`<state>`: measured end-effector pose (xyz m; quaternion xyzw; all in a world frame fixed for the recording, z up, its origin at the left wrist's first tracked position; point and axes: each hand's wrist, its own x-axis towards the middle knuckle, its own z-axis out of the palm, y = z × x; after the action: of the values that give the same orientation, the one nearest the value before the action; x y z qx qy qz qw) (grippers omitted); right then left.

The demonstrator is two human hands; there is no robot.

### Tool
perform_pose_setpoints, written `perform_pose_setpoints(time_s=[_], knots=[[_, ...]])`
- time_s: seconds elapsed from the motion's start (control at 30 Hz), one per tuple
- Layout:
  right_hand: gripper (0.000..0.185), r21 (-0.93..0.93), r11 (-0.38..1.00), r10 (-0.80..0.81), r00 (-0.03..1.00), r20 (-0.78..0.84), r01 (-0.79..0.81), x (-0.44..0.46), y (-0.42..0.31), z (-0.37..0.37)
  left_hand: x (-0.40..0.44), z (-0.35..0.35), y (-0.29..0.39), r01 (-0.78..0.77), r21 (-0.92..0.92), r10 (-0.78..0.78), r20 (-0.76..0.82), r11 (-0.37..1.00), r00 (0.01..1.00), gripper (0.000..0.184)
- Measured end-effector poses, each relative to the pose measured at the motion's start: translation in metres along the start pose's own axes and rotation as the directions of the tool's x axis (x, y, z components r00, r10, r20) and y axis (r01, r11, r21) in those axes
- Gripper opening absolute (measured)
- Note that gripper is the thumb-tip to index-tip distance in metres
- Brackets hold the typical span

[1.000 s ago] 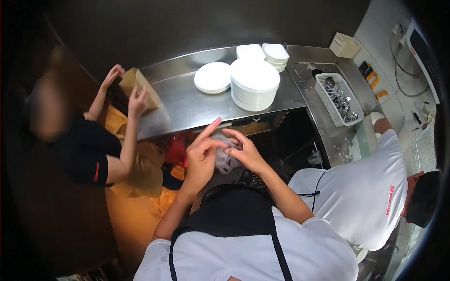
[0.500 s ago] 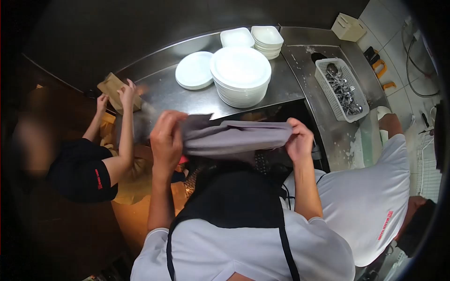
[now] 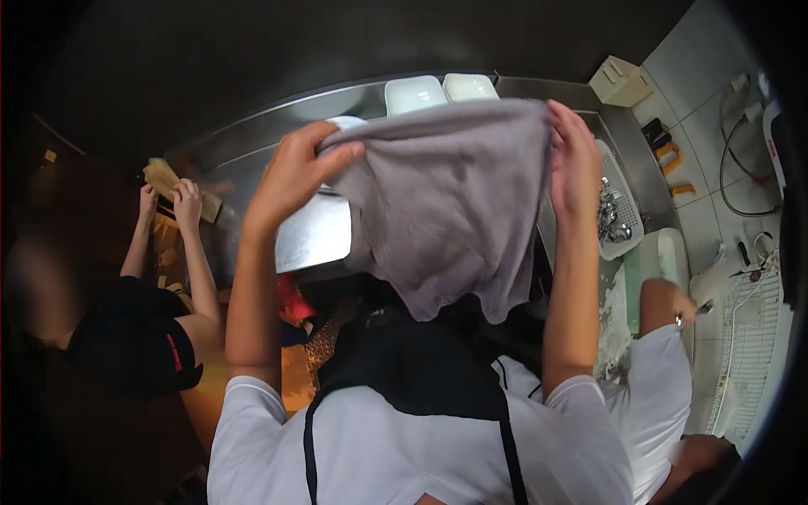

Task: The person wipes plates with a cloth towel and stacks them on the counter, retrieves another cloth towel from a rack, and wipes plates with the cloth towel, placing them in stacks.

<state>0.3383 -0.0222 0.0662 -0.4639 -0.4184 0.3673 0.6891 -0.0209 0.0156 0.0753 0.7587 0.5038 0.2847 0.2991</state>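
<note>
A grey cloth (image 3: 454, 194) hangs spread out between my two hands, raised in front of the metal counter. My left hand (image 3: 299, 172) grips its upper left corner, thumb on the near side. At the upper right corner my right hand (image 3: 574, 156) holds the cloth's edge, fingers pointing up. Most of the white plates (image 3: 347, 123) are hidden behind the cloth; only a rim shows at its upper left. Two stacks of square white bowls, the left bowl (image 3: 415, 95) and the right bowl (image 3: 470, 87), stand just beyond its top edge.
A white basket (image 3: 627, 181) of cutlery stands on the right of the metal counter (image 3: 311, 231). At far left a co-worker's hands hold a brown cardboard piece (image 3: 160, 177). On the right another co-worker's arm (image 3: 661, 307) reaches out near the sink. Orange-handled tools (image 3: 669, 157) hang on the tiled wall.
The cloth was a folded band and now hangs open, with both hands raised higher and farther forward. It now covers the plate stack. The right-hand co-worker has shifted back, with an arm raised.
</note>
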Motion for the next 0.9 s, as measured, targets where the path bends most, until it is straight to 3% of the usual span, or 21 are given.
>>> perform_pose_setpoints(time_s=[0.03,0.07,0.13,0.17,0.23,0.27,0.33,0.37,0.47,0.6,0.67,0.8,0.87,0.9], knots=[[0.052,-0.388,0.908,-0.178,0.984,-0.011,0.16,0.006,0.01,0.013,0.016,0.008,-0.019,-0.105,0.01,0.105,-0.171,0.994,0.98,0.038],[0.06,-0.711,0.648,-0.343,0.938,0.047,0.272,0.014,0.023,0.027,0.024,0.013,-0.036,-0.096,0.054,0.107,-0.296,0.994,0.949,0.039],[0.07,-0.812,0.264,-0.261,0.849,0.46,0.521,-0.014,0.047,0.043,0.027,0.022,-0.068,-0.05,0.133,0.113,-0.524,0.99,0.844,0.043],[0.083,-0.712,0.393,-0.011,0.777,0.63,0.582,-0.023,0.077,0.045,0.026,0.033,-0.099,0.033,-0.006,-0.032,-0.481,0.999,0.876,0.045],[0.095,-0.701,0.267,0.267,0.648,0.714,0.662,-0.046,0.14,0.057,0.016,0.08,-0.163,0.138,-0.321,-0.235,-0.286,0.937,0.929,0.047],[0.097,-0.7,0.277,0.284,0.64,0.714,0.658,-0.038,0.147,0.062,0.008,0.099,-0.182,0.172,-0.488,-0.274,-0.145,0.856,0.951,0.049],[0.1,-0.69,0.299,0.318,0.613,0.723,0.659,-0.018,0.158,0.074,-0.005,0.124,-0.172,0.27,-0.654,-0.379,-0.028,0.707,0.925,0.052],[0.096,-0.684,0.266,0.318,0.608,0.728,0.68,-0.011,0.16,0.079,-0.003,0.131,-0.169,0.237,-0.657,-0.356,-0.051,0.715,0.933,0.051],[0.091,-0.643,0.388,0.283,0.579,0.765,0.66,0.014,0.178,0.077,0.004,0.151,-0.168,0.192,-0.64,-0.304,-0.069,0.744,0.95,0.052],[0.08,-0.685,0.32,0.281,0.624,0.729,0.655,0.006,0.181,0.077,0.02,0.152,-0.15,0.132,-0.45,-0.219,-0.147,0.883,0.964,0.056],[0.072,-0.772,0.233,0.267,0.724,0.635,0.591,0.017,0.192,0.07,0.023,0.148,-0.143,0.098,-0.306,-0.168,-0.213,0.947,0.963,0.056],[0.07,-0.882,-0.012,0.031,0.882,0.471,0.471,0.068,0.244,0.078,0.037,0.145,-0.153,0.104,-0.468,-0.254,-0.27,0.878,0.929,0.055],[0.073,-0.714,-0.058,-0.149,0.701,0.698,0.698,0.071,0.299,0.099,0.047,0.149,-0.164,0.139,-0.597,-0.264,-0.127,0.79,0.956,0.058],[0.075,-0.691,-0.049,0.126,0.691,0.712,0.721,0.052,0.282,0.14,0.053,0.155,-0.173,0.181,-0.68,-0.274,-0.029,0.71,0.961,0.059]])
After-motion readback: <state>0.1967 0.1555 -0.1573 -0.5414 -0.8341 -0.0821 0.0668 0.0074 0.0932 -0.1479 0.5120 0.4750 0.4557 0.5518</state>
